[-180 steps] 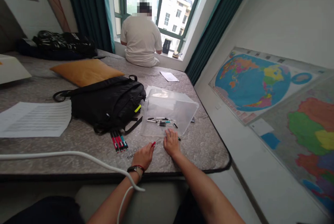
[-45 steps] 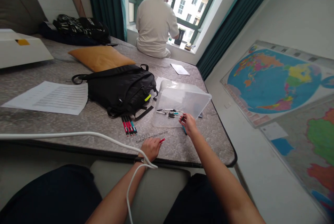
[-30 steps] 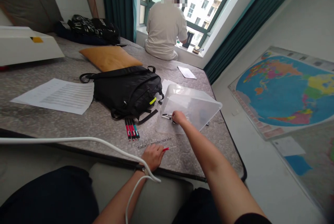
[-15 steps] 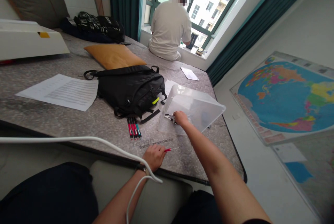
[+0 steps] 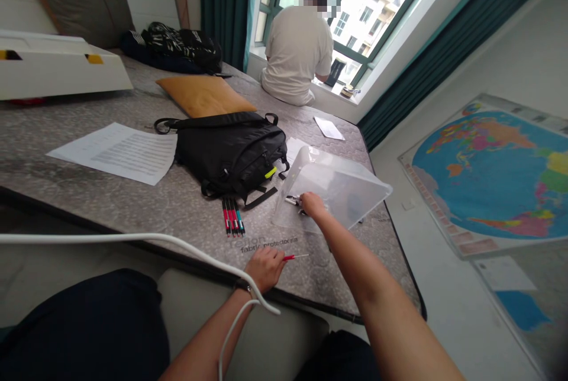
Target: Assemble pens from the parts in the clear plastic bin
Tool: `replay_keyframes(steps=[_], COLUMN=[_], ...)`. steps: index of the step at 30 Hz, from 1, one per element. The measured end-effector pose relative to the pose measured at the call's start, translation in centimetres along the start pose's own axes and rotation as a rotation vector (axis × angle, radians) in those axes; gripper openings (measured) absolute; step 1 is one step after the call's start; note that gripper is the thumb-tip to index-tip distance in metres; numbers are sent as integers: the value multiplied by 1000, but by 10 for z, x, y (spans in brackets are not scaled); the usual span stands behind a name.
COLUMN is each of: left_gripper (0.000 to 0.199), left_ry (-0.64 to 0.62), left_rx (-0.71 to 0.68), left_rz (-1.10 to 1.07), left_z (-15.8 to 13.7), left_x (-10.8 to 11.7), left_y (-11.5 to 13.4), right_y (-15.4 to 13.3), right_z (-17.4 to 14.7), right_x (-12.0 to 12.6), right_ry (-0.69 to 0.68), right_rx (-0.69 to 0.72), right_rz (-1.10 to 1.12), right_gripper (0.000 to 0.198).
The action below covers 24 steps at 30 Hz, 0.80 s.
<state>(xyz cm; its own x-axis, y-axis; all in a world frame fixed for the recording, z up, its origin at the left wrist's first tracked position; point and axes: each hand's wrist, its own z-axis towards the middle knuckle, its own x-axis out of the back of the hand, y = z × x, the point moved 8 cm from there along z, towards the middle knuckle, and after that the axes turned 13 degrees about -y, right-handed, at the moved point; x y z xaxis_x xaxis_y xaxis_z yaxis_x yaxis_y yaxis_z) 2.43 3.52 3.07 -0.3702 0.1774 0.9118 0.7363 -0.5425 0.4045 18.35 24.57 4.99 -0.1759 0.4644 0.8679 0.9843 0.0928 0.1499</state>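
Note:
My left hand (image 5: 265, 268) rests at the mattress edge, its fingers closed around a red pen piece (image 5: 289, 257) with a thin pale rod sticking out to the right. My right hand (image 5: 313, 204) reaches into a clear plastic box (image 5: 350, 177) that lies tilted with its opening towards me. Its fingers are curled together at some small dark and silvery parts (image 5: 293, 200); what they pinch is hidden. Several pens (image 5: 231, 217), red and teal with black ends, lie in a row to the left of the box.
A black backpack (image 5: 231, 153) lies behind the pens, with a printed sheet (image 5: 118, 153) left of it and an orange envelope (image 5: 206, 96) beyond. A white cable (image 5: 177, 243) crosses in front of my left wrist. A person (image 5: 298, 49) sits by the window, back turned.
The view has shifted slightly, so the scene sits a little further right. My right hand stays in the box, its fingers shifted slightly at the small parts. My left hand keeps the pen piece.

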Motion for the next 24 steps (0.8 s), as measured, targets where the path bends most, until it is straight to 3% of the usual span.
replay_keyframes(steps=[9, 17, 24], left_gripper=[23, 23, 25], left_ry=[-22, -22, -18], left_rx=[1, -2, -11], left_rz=[-6, -19, -8], left_z=[-1, 0, -1], left_x=[-2, 0, 1], left_y=[0, 0, 1], right_y=[-2, -7, -13], right_z=[-3, 4, 4], right_x=[-8, 7, 4], right_ry=[4, -65, -130], right_rx=[-21, 48, 116], right_rz=[-13, -57, -5], right_gripper=[33, 26, 21])
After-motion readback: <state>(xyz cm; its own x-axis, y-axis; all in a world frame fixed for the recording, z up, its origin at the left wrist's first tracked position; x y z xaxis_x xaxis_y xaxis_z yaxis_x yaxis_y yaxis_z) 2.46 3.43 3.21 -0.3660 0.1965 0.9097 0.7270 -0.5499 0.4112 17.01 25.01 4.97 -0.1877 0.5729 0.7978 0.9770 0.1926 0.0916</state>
